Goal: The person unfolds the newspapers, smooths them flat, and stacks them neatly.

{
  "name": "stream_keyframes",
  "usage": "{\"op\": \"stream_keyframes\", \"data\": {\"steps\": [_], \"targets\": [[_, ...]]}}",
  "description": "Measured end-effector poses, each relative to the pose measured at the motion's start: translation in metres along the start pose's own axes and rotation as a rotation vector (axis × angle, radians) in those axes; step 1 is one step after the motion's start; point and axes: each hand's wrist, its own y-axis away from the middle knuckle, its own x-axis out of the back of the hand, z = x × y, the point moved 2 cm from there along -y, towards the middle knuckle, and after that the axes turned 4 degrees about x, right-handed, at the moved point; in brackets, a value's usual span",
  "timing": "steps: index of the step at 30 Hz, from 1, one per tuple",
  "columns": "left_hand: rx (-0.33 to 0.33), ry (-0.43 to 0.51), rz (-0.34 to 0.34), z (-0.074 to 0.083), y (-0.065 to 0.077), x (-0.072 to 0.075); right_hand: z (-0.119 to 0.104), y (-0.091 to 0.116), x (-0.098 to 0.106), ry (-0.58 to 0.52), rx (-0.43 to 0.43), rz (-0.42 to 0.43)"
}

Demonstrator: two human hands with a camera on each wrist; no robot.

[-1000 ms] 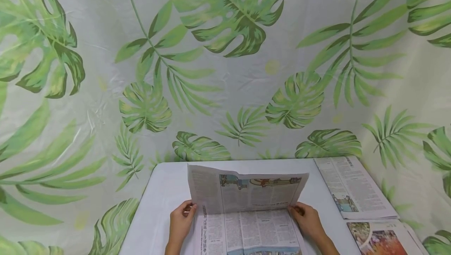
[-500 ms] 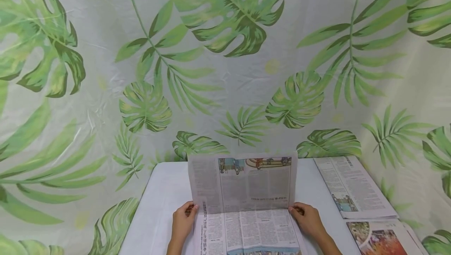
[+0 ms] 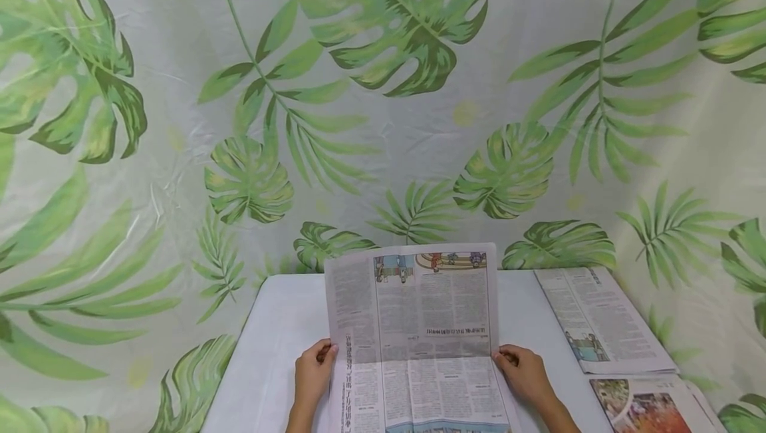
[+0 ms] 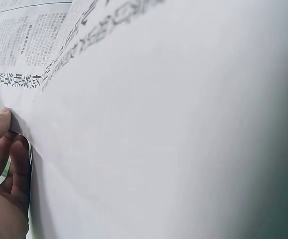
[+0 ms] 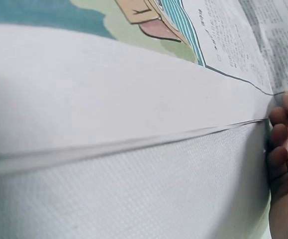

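A newspaper (image 3: 437, 316) stands between my hands in the head view, its upper half raised and its lower half sloping toward me. Colour cartoon pictures run along its top. My left hand (image 3: 314, 370) pinches the left edge near the middle; in the left wrist view the thumb (image 4: 3, 117) lies over the paper with the other fingers curled behind. On the opposite edge, my right hand (image 3: 522, 373) pinches the paper at about the same height. The right wrist view shows its curled fingers (image 5: 279, 135) at the sheet's edge, above the white table surface (image 5: 134, 204).
A folded newspaper (image 3: 610, 320) lies at the right side of the white table (image 3: 269, 326). Nearer me is another printed paper with colour photos (image 3: 652, 413). A leaf-patterned curtain (image 3: 407, 147) hangs behind the table.
The newspaper's upper half has risen from leaning forward to nearly upright, and its top edge is higher. Both hands keep their hold on the side edges, almost in place.
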Motion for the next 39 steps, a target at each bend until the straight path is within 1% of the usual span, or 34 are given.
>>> {"op": "stream_keyframes", "data": {"steps": [6, 11, 15, 21, 27, 32, 39], "targets": [[0.025, -0.014, 0.003, 0.004, -0.003, -0.001, -0.002, -0.002, 0.003, 0.007, 0.009, 0.01], [0.042, -0.055, 0.002, 0.009, -0.005, -0.002, -0.003, -0.003, 0.003, 0.007, -0.016, 0.003], [0.062, -0.086, 0.007, 0.01, -0.005, -0.002, -0.004, -0.002, 0.002, 0.009, -0.018, 0.002], [0.086, -0.107, 0.003, 0.01, -0.005, -0.002, -0.005, 0.001, 0.002, 0.022, -0.007, 0.009], [0.118, -0.112, -0.003, 0.01, -0.003, -0.002, -0.003, 0.003, 0.002, 0.024, -0.051, 0.002], [0.123, -0.11, -0.014, 0.011, -0.002, -0.002, -0.005, 0.002, 0.003, 0.028, -0.077, -0.008], [0.1, -0.107, -0.021, 0.008, -0.003, -0.002, -0.008, 0.002, 0.006, 0.035, -0.092, -0.025]]}}
